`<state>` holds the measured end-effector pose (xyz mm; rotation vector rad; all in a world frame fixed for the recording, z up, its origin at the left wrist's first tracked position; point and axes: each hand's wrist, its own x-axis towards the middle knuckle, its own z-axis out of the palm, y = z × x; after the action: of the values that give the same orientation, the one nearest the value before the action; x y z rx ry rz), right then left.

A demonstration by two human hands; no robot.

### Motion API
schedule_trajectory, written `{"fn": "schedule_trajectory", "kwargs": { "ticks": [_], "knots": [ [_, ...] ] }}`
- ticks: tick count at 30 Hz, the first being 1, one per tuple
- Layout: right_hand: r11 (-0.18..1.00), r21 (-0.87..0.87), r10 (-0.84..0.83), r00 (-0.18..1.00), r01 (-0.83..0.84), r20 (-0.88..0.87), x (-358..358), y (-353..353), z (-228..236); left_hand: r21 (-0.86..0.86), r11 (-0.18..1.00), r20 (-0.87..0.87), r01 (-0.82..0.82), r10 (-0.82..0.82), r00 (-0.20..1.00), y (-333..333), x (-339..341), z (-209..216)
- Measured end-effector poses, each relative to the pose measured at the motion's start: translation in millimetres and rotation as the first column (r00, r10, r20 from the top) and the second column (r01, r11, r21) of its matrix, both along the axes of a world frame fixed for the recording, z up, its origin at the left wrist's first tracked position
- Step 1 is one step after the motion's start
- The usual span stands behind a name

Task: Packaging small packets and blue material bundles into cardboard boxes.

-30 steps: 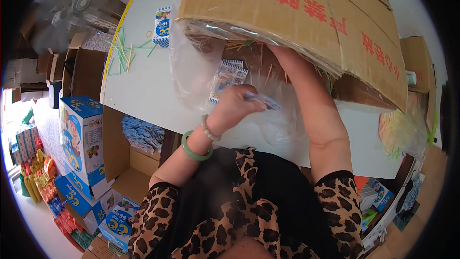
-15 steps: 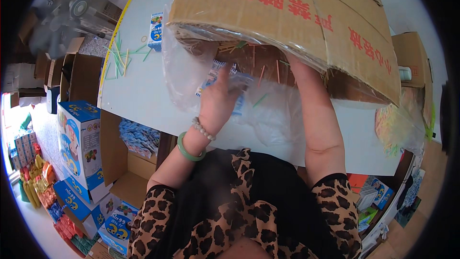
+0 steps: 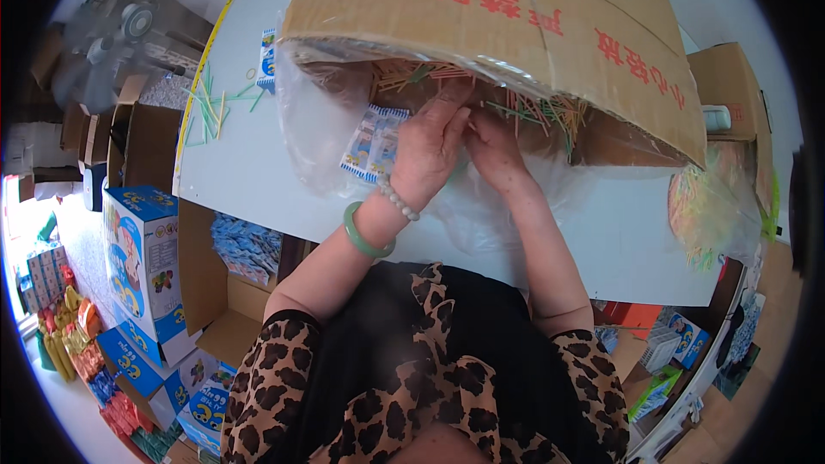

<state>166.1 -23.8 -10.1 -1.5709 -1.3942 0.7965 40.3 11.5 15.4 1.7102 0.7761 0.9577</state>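
My left hand and my right hand meet at the mouth of a big cardboard box tipped on its side. The fingers of both are closed, with the tips close together. Whatever lies between them is hidden. Thin pink, green and yellow sticks show in the box's opening, just beyond my fingertips. Beside my left hand, blue-and-white printed packets rest on clear plastic film that spills from the box.
Loose green sticks lie on the white table at left, near a small blue packet. A plastic bag of sticks sits at the right edge. Below left stands an open carton of packets, beside blue boxes.
My right hand has drawn back from inside the box to its mouth. My left hand has moved off the packets, up and rightward, to meet it.
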Motion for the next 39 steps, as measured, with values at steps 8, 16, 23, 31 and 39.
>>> {"fn": "schedule_trajectory", "kwargs": {
  "ticks": [8, 16, 23, 31, 39],
  "knots": [
    [1.000, -0.016, -0.011, 0.891, 0.021, 0.453, 17.5, -6.2, 7.2, 0.238, 0.945, -0.219, -0.226, 0.279, 0.935, -30.0, -1.1, 1.2],
    [0.889, 0.327, -0.454, 0.718, 0.322, 0.527, 25.5, 55.9, -11.1, 0.541, 0.833, -0.625, -0.117, 0.491, 0.607, -21.8, -43.0, -7.6],
    [0.918, 0.387, -0.308, 0.768, 0.086, 0.562, 41.4, 79.4, -47.7, 0.331, 0.900, -0.716, -0.283, 0.435, 0.547, -4.0, -66.3, -27.5],
    [0.994, 0.067, 0.047, 0.881, -0.089, 0.471, 78.0, 25.0, -61.7, -0.138, 0.904, -0.296, -0.404, 0.351, 0.888, -9.7, -91.7, -25.6],
    [0.972, 0.191, -0.056, 0.927, 0.135, -0.371, 26.4, 12.8, -42.2, -0.721, 0.687, 0.080, -0.090, 0.212, 0.974, -14.6, -99.6, -23.6]
  ]
}}
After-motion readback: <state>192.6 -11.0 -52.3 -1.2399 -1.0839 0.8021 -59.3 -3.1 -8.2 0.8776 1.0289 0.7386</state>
